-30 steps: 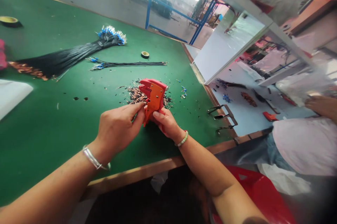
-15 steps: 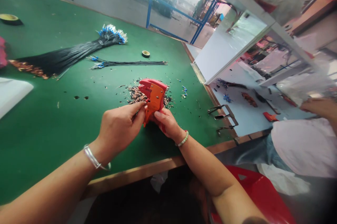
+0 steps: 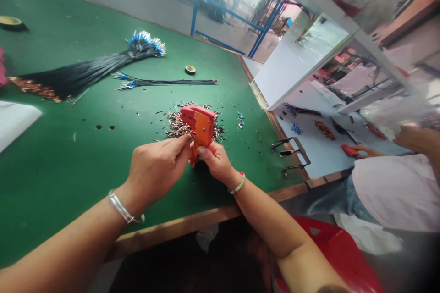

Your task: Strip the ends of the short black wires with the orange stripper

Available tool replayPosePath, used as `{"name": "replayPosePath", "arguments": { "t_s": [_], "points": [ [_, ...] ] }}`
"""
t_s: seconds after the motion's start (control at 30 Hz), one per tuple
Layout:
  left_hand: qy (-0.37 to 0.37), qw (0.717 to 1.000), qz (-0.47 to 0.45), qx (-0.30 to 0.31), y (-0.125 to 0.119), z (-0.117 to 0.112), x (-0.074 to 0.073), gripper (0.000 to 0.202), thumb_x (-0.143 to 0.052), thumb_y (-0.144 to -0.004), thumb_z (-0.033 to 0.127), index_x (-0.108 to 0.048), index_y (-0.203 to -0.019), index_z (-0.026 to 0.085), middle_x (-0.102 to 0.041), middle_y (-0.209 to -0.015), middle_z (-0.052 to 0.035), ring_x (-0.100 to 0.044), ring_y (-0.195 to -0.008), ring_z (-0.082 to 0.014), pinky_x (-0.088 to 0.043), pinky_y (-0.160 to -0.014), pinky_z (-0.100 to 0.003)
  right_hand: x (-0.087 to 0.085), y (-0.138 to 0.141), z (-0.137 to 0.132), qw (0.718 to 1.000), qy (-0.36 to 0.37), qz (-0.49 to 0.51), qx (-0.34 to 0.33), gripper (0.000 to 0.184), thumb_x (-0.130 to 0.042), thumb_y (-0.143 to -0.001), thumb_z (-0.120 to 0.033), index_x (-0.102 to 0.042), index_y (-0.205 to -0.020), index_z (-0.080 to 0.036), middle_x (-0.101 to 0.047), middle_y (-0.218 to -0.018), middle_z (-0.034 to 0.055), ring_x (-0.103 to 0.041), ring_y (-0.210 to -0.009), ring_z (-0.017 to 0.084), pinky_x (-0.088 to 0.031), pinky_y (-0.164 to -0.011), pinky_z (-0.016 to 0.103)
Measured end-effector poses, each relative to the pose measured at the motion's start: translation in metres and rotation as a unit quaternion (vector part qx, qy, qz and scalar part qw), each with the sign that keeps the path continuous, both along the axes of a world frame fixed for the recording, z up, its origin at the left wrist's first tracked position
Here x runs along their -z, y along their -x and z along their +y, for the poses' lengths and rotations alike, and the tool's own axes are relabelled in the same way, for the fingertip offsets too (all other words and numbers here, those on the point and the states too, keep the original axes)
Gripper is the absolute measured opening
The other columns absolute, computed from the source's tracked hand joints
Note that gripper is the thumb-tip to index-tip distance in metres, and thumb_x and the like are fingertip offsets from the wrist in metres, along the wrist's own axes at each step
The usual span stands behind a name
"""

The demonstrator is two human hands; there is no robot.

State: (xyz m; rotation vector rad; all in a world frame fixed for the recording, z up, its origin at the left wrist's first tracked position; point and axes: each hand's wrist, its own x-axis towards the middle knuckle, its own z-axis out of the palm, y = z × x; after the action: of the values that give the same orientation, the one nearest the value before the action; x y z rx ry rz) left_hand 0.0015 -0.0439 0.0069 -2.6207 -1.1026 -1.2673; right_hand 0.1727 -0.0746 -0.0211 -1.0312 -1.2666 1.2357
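My right hand (image 3: 218, 161) is wrapped around the handles of a red and orange wire stripper (image 3: 202, 125), held upright with its head toward the left. Close beside the tool, my left hand (image 3: 160, 162) is closed in a pinch, fingertips at the stripper's side just below its jaws. Whatever lies between those fingertips is too small and hidden to make out. Behind and under the tool spreads a pile of copper and black wire scraps (image 3: 174, 124). Beyond it lie a few black wires with blue ends (image 3: 172, 82).
A large bundle of black wires (image 3: 92, 70) lies at the back left. Rolls of tape (image 3: 190, 70) and blue bits (image 3: 240, 118) are on the green table (image 3: 103, 178). A metal clamp (image 3: 297, 153) sits at its right edge. A co-worker (image 3: 395, 187) is at the adjoining table.
The wire stripper has tilted slightly more upright and its lower end has shifted right. My left hand has barely moved. The co-worker's hand now holds the orange tool on the adjoining table.
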Motion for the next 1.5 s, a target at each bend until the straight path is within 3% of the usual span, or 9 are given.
{"name": "replayPosePath", "arguments": {
  "t_s": [0.2, 0.43, 0.6, 0.7, 0.77, 0.87, 1.1, 1.3, 1.5],
  "points": [
    [0.021, 1.0, -0.002, -0.008, 0.001, 0.002, 0.002, 0.028, -0.051, -0.094, 0.029, -0.074, -0.106, 0.02, -0.077, -0.09, -0.006, -0.072, -0.069, -0.0189, -0.049, -0.056, -0.027, -0.003, 0.006, -0.005, 0.999, 0.027, -0.009, 0.045, 0.046, -0.062, -0.083, -0.063, -0.055, -0.081, -0.018, -0.055, -0.06, -0.004, -0.05, -0.045, 0.007, -0.042, -0.044, 0.022],
    [0.08, 0.996, -0.025, -0.009, 0.0, 0.005, 0.001, 0.029, -0.051, -0.094, 0.035, -0.075, -0.105, 0.022, -0.077, -0.096, -0.0069, -0.073, -0.077, -0.0209, -0.053, -0.062, -0.029, -0.001, -0.001, -0.002, 0.996, 0.048, 0.029, 0.074, 0.045, -0.061, -0.084, -0.063, -0.053, -0.082, -0.019, -0.053, -0.053, -0.0069, -0.044, -0.036, 0.007, -0.036, -0.034, 0.02],
    [0.108, 0.993, -0.037, -0.019, 0.004, 0.012, 0.003, 0.03, -0.051, -0.094, 0.037, -0.073, -0.109, 0.023, -0.076, -0.103, -0.0059, -0.072, -0.083, -0.0202, -0.053, -0.069, -0.029, -0.01, -0.017, 0.001, 0.991, 0.026, 0.13, 0.016, 0.047, -0.058, -0.087, -0.063, -0.051, -0.106, -0.02, -0.065, -0.075, 0.0001, -0.061, -0.058, 0.013, -0.054, -0.056, 0.028],
    [0.11, 0.992, -0.05, -0.026, 0.007, 0.019, 0.002, 0.032, -0.047, -0.096, 0.035, -0.071, -0.113, 0.021, -0.074, -0.102, -0.0066, -0.068, -0.081, -0.018, -0.05, -0.069, -0.029, -0.022, -0.024, -0.002, 0.982, 0.031, 0.182, -0.035, 0.039, -0.061, -0.089, -0.051, -0.054, -0.11, -0.019, -0.065, -0.1, 0.0062, -0.066, -0.083, 0.018, -0.059, -0.076, 0.038],
    [0.104, 0.992, -0.062, -0.02, 0.008, 0.024, 0.001, 0.031, -0.047, -0.097, 0.034, -0.07, -0.112, 0.02, -0.071, -0.093, -0.0058, -0.063, -0.075, -0.0157, -0.047, -0.068, -0.028, -0.026, -0.027, -0.003, 0.974, 0.042, 0.211, -0.067, 0.032, -0.065, -0.087, -0.039, -0.055, -0.109, -0.019, -0.062, -0.105, 0.0063, -0.064, -0.09, 0.019, -0.058, -0.083, 0.043],
    [0.088, 0.993, -0.078, -0.01, 0.01, 0.028, 0.0, 0.029, -0.048, -0.097, 0.034, -0.07, -0.109, 0.02, -0.064, -0.082, -0.0037, -0.056, -0.069, -0.0141, -0.044, -0.065, -0.028, -0.026, -0.029, -0.002, 0.962, 0.071, 0.243, -0.101, 0.031, -0.067, -0.082, -0.031, -0.055, -0.108, -0.019, -0.06, -0.093, 0.0032, -0.062, -0.086, 0.019, -0.058, -0.084, 0.046],
    [0.053, 0.994, -0.095, 0.001, 0.011, 0.029, 0.003, 0.024, -0.05, -0.096, 0.029, -0.07, -0.109, 0.023, -0.065, -0.088, -0.0052, -0.056, -0.074, -0.0163, -0.044, -0.07, -0.031, -0.019, -0.026, -0.004, 0.949, 0.116, 0.229, -0.183, 0.032, -0.064, -0.086, -0.048, -0.055, -0.092, -0.017, -0.059, -0.076, 0.0013, -0.064, -0.074, 0.018, -0.057, -0.077, 0.039],
    [0.017, 0.998, -0.065, 0.013, 0.01, 0.03, 0.009, 0.022, -0.052, -0.096, 0.027, -0.069, -0.11, 0.025, -0.063, -0.085, -0.0045, -0.055, -0.076, -0.0174, -0.044, -0.074, -0.034, -0.02, -0.026, -0.009, 0.958, 0.14, 0.156, -0.197, 0.044, -0.063, -0.085, -0.057, -0.057, -0.099, -0.016, -0.065, -0.08, 0.0044, -0.067, -0.073, 0.019, -0.058, -0.074, 0.039],
    [0.002, 0.999, -0.043, 0.025, 0.011, 0.032, 0.007, 0.021, -0.052, -0.095, 0.026, -0.069, -0.107, 0.025, -0.063, -0.083, -0.0043, -0.055, -0.074, -0.0172, -0.042, -0.073, -0.035, -0.021, -0.028, -0.01, 0.959, 0.14, 0.15, -0.193, 0.043, -0.062, -0.086, -0.057, -0.058, -0.099, -0.016, -0.065, -0.078, 0.0046, -0.067, -0.071, 0.018, -0.059, -0.073, 0.038]
  ]
}}
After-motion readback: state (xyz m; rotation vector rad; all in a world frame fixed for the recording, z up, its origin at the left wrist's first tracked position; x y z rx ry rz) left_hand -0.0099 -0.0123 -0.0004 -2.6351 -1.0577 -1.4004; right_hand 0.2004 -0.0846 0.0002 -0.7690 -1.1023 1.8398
